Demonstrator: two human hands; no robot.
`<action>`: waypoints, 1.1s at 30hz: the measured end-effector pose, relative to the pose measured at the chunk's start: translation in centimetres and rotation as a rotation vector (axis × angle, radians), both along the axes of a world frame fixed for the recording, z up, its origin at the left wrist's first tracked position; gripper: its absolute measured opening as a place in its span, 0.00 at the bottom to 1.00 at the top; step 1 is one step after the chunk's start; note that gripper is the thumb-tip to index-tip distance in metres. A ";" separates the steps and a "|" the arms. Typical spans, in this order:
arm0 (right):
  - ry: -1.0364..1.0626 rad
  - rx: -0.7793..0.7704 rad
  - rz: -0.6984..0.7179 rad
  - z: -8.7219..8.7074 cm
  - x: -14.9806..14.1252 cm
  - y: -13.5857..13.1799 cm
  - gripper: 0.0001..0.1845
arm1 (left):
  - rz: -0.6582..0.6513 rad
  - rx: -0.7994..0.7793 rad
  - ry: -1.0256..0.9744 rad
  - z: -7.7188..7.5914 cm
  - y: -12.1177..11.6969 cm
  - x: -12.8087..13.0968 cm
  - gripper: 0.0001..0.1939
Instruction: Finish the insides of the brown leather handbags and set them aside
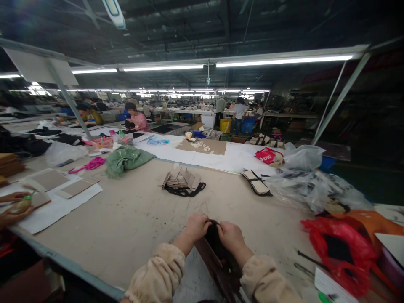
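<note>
**Q:** Where is the workpiece, and what is the condition of the hands?

**A:** The dark brown piece [211, 254] is at the lower centre of the frame, running from the hands down to the bottom edge. The left hand [197, 227] and the right hand [232, 236] are both closed, fingers curled in, gripping it on either side of its upper end. The fingertips are partly hidden.

**Q:** How should it be expected to handle?

**A:** Probably light. The flat brown side looks fairly stiff; the black inner part appears soft and likely to fold. Slipperiness cannot be told. Breakage seems unlikely, though creasing is possible.

**Q:** Specify the holding points.

**A:** The far end, one hand per side, as at present. Pinch the firmer edge; soft material alone would probably sag.

**Q:** List adjacent items and obstructions.

**A:** On the table [126, 210], a stack of grey-beige pieces [181, 181] with a black strap stands ahead, at the centre of the frame. A banded bundle [257, 183] lies right of centre, beside clear plastic bags [296, 185]. At lower right, a red plastic bag [341, 248] would limit movement to that side. At the left edge, a co-worker's hands [19, 210] are well apart from the workpiece.
</note>
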State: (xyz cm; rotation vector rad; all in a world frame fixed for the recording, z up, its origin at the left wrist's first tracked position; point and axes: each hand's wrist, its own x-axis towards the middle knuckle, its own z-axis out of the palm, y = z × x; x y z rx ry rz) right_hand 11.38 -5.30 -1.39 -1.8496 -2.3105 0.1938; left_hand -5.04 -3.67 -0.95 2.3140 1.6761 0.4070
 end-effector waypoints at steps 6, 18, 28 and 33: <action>-0.021 0.027 0.022 -0.5 0.0 0.1 0.19 | 0.033 -0.002 -0.002 -0.3 -0.1 0.1 0.13; 0.006 0.050 0.068 -0.8 0.9 0.3 0.19 | 0.056 -0.006 -0.064 -0.6 0.0 0.4 0.14; 0.197 -0.018 0.141 -0.2 0.9 1.2 0.23 | 0.064 -0.035 -0.143 -0.3 0.0 -0.1 0.13; 0.184 -0.035 0.160 -0.2 0.0 2.7 0.18 | 0.069 -0.049 -0.162 -0.6 0.0 0.0 0.13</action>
